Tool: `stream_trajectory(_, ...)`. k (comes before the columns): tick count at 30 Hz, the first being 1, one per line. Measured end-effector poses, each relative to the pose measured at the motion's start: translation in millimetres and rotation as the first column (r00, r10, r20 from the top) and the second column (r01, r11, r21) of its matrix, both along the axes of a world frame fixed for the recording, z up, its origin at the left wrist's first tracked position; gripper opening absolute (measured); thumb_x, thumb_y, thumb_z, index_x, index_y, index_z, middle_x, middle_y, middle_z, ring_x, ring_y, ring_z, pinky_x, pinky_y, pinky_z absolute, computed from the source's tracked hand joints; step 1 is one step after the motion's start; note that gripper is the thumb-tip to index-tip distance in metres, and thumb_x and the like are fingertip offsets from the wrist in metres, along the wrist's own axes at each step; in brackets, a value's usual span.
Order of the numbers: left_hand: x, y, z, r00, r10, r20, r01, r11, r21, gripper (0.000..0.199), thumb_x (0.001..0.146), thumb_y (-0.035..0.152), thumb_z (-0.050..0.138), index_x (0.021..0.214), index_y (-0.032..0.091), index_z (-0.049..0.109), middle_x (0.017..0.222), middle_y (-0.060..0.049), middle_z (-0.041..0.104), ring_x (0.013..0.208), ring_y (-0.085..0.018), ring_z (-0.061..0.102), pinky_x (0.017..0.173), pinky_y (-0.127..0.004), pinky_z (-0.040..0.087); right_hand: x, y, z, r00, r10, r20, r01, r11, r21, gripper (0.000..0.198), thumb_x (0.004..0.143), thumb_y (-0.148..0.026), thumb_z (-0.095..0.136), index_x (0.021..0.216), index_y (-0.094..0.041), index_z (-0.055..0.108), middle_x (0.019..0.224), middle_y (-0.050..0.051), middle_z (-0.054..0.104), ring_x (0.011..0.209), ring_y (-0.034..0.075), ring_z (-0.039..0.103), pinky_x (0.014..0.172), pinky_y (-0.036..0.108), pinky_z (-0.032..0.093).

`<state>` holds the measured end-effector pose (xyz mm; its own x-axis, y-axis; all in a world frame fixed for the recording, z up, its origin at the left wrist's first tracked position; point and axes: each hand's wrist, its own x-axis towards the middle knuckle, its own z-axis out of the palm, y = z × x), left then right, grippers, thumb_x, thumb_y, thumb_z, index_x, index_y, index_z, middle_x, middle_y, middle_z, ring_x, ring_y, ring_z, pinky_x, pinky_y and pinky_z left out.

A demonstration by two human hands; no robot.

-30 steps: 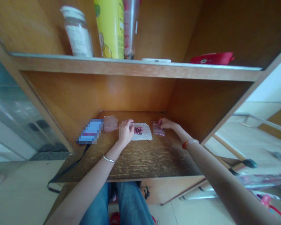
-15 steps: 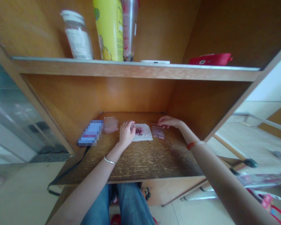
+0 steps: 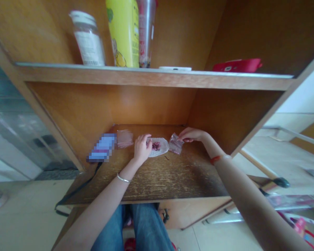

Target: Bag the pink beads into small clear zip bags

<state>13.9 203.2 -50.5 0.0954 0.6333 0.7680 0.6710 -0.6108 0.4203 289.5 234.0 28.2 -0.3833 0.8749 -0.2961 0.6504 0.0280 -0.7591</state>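
Note:
My left hand (image 3: 142, 149) is closed on the left side of a whitish, see-through bag (image 3: 162, 150). Small dark red beads (image 3: 156, 145) are heaped in its middle, next to my fingertips; whether they lie in it or on it I cannot tell. On the right, my right hand (image 3: 189, 134) pinches the upper right corner of a small clear plastic bag (image 3: 176, 144), which is tilted and has a few reddish beads along its bottom. The two bags lie side by side, almost touching.
A stack of clear little bags (image 3: 124, 138) lies left of my left hand, beside a phone (image 3: 102, 147) with a dark strap (image 3: 80, 191). Overhead, a shelf edge (image 3: 157, 77) carries a white-lidded jar (image 3: 89, 43), a yellow container (image 3: 124, 35), a tall cup (image 3: 146, 38) and a red case (image 3: 238, 65).
My right hand has tilted the small clear bag, lifting its top. The whitish bag's right end has changed shape, rounder now. My left hand stays in place.

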Motion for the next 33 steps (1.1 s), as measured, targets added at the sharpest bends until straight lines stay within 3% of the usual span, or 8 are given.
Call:
stream_trajectory(5, -1, -2, 2.1, 0.998, -0.005, 0.069, 0.002, 0.999, 0.039, 0.017, 0.088, 0.022, 0.047, 0.101, 0.019, 0.058, 0.099, -0.007, 0.066, 0.095, -0.021, 0.058, 0.088, -0.038, 0.046, -13, -8, 7, 0.92, -0.143, -0.365, 0.181, 0.981, 0.073, 0.023, 0.063, -0.034, 0.072, 0.073, -0.015, 0.066, 0.056, -0.003, 0.056, 0.043, 0.004, 0.038, 0.041, 0.019, 0.026)
stream_trajectory(9, -2, -3, 3.3, 0.995, -0.016, 0.097, 0.011, 0.998, 0.056, 0.019, 0.089, 0.026, 0.046, 0.103, 0.019, 0.058, 0.101, -0.007, 0.066, 0.095, -0.02, 0.059, 0.088, -0.037, 0.047, -42, -6, -5, 0.724, -0.216, -0.656, 0.326, 0.944, 0.049, 0.017, 0.064, -0.026, 0.073, 0.076, -0.016, 0.067, 0.07, 0.001, 0.065, 0.051, 0.005, 0.05, 0.047, 0.019, 0.04)
stream_trajectory(12, -1, -6, 5.4, 0.995, -0.048, 0.093, 0.041, 0.997, 0.07, 0.023, 0.089, 0.03, 0.048, 0.108, 0.02, 0.058, 0.104, -0.007, 0.066, 0.097, -0.02, 0.06, 0.089, -0.037, 0.047, -73, -10, -16, 0.576, -0.159, -0.802, 0.307, 0.951, 0.032, 0.014, 0.068, -0.024, 0.071, 0.077, -0.014, 0.066, 0.08, 0.005, 0.068, 0.066, 0.01, 0.062, 0.066, 0.023, 0.052)
stream_trajectory(16, -1, -8, 7.4, 0.99, -0.112, 0.081, 0.101, 0.987, 0.123, 0.03, 0.09, 0.03, 0.049, 0.118, 0.023, 0.054, 0.112, -0.007, 0.065, 0.103, -0.018, 0.059, 0.092, -0.037, 0.047, -113, -23, -26, 0.513, -0.09, -0.854, 0.236, 0.971, 0.039, 0.016, 0.07, -0.026, 0.07, 0.081, -0.014, 0.067, 0.089, 0.008, 0.07, 0.084, 0.016, 0.067, 0.084, 0.031, 0.052)
stream_trajectory(18, -2, -7, 7.3, 0.99, -0.109, 0.087, 0.096, 0.984, 0.147, 0.032, 0.09, 0.029, 0.047, 0.121, 0.024, 0.053, 0.116, -0.006, 0.063, 0.107, -0.018, 0.057, 0.095, -0.037, 0.046, -125, -27, -28, 0.516, -0.054, -0.855, 0.216, 0.974, 0.069, 0.021, 0.07, -0.029, 0.071, 0.085, -0.015, 0.068, 0.095, 0.009, 0.07, 0.088, 0.017, 0.066, 0.085, 0.032, 0.051)
stream_trajectory(21, -4, -4, 6.9, 0.993, -0.038, 0.112, 0.02, 0.988, 0.156, 0.032, 0.09, 0.029, 0.047, 0.121, 0.025, 0.054, 0.123, -0.007, 0.059, 0.114, -0.019, 0.053, 0.098, -0.04, 0.043, -133, -28, -33, 0.592, -0.061, -0.803, 0.299, 0.942, 0.149, 0.03, 0.071, -0.039, 0.068, 0.09, -0.016, 0.069, 0.095, 0.009, 0.07, 0.085, 0.017, 0.066, 0.078, 0.031, 0.052)
stream_trajectory(25, -4, -3, 7.2, 0.996, 0.009, 0.09, -0.022, 0.989, 0.146, 0.028, 0.09, 0.032, 0.049, 0.115, 0.025, 0.059, 0.126, -0.007, 0.057, 0.114, -0.02, 0.054, 0.096, -0.041, 0.043, -138, -26, -42, 0.709, -0.099, -0.698, 0.442, 0.834, 0.33, 0.036, 0.074, -0.05, 0.062, 0.082, -0.015, 0.069, 0.083, 0.006, 0.071, 0.076, 0.016, 0.064, 0.07, 0.027, 0.05)
stream_trajectory(33, 0, -7, 5.5, 0.996, -0.014, 0.084, 0.002, 0.99, 0.138, 0.021, 0.091, 0.032, 0.046, 0.098, 0.021, 0.063, 0.092, -0.005, 0.07, 0.084, -0.017, 0.063, 0.082, -0.034, 0.045, -146, -41, -49, 0.824, -0.096, -0.559, 0.488, 0.622, 0.612, 0.034, 0.083, -0.048, 0.052, 0.072, -0.017, 0.062, 0.074, 0.004, 0.063, 0.068, 0.013, 0.056, 0.064, 0.023, 0.044)
